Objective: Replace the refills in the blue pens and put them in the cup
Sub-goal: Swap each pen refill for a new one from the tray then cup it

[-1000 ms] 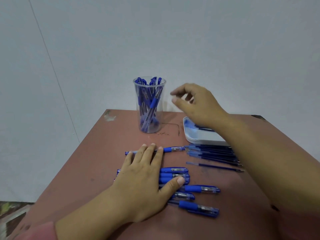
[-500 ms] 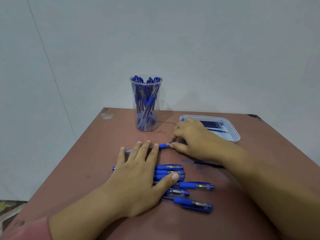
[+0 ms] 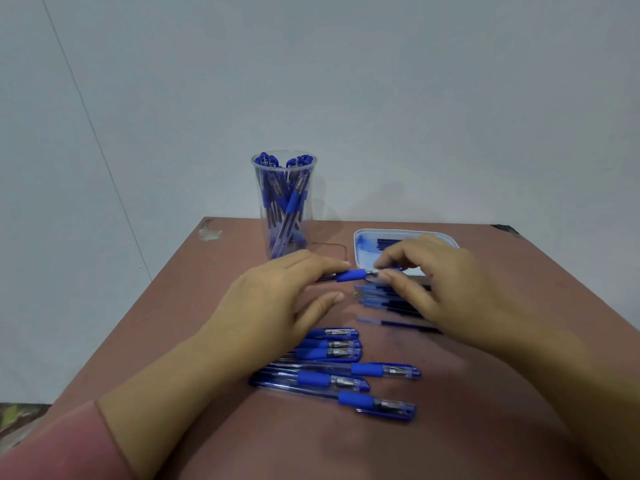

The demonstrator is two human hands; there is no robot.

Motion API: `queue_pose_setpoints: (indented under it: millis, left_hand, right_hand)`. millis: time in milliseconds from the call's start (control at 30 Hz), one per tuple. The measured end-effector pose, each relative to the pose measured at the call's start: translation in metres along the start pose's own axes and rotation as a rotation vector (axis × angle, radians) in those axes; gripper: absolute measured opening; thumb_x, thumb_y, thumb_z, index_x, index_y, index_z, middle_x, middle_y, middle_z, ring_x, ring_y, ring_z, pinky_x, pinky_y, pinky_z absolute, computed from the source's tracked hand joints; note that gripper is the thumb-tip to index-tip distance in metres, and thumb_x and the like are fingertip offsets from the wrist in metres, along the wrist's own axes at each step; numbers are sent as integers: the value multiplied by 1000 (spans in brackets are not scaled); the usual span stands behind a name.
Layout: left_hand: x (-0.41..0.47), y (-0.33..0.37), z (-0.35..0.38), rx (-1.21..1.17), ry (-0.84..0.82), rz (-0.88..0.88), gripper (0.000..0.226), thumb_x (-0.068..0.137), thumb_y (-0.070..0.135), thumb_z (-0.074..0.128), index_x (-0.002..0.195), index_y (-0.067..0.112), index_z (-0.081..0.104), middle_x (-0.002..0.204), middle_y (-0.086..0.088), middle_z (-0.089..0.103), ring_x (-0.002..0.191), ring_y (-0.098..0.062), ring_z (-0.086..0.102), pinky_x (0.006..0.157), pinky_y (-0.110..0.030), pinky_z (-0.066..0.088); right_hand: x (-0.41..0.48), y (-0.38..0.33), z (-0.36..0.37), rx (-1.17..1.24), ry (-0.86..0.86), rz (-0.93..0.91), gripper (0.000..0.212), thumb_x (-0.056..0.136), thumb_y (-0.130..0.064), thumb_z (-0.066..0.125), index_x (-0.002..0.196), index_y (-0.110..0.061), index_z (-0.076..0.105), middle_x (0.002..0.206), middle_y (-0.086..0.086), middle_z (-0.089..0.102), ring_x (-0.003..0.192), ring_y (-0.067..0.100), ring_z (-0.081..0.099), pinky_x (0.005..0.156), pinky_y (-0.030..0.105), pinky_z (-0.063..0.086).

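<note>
A blue pen (image 3: 351,275) is lifted a little above the brown table (image 3: 194,306), lying level between my hands. My left hand (image 3: 277,299) holds its barrel, fingers over it and thumb spread below. My right hand (image 3: 436,285) pinches the pen's tip end with thumb and fingers. Several more blue pens (image 3: 346,372) lie in a row near me. A pile of loose refills (image 3: 381,299) lies under my right hand. The clear cup (image 3: 283,202) at the table's back stands upright with several blue pens in it.
A white tray (image 3: 363,244) with refills in it sits at the back right, partly hidden behind my right hand. One single refill (image 3: 394,323) lies apart from the pile. The table's left edge runs close to the cup and my left forearm.
My left hand rose off the row of pens and took the far pen's barrel. My right hand came down from near the cup, reached the pen's tip and now pinches it.
</note>
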State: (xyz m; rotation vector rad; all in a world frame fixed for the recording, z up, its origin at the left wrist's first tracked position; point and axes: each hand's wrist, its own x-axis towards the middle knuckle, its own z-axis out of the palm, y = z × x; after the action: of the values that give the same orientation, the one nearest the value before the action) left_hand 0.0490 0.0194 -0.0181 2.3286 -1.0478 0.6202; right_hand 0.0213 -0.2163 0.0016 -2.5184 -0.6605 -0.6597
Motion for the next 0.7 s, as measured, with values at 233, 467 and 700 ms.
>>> queue_pose_setpoints:
  millis: [233,467,700]
  left_hand:
    - [31,14,13,-168,-135,-77,23,90,44,62,112,40,64,92,18,67,78,-6,63,69,-31,55]
    - [21,8,23,-230,-48,-95,22,89,46,61,110,40,60,96,19,67,72,-12,64,59,-25,49]
    - [19,0,22,-229,16,-117,33,82,62,52,105,42,62,81,24,63,74,1,59,64,-24,50]
  right_hand:
    - [-25,11,-2,70,138,80,9,89,-35,58,97,-34,62,93,-24,60,92,1,56,78,11,41]
    - [-14,12,14,133,177,79,11,85,-20,71,95,-24,68,89,-13,65,87,4,59,77,11,44]
    - [-6,9,23,132,220,-2,11,84,-28,68,94,-27,67,87,-28,56,87,-2,56,78,5,39]
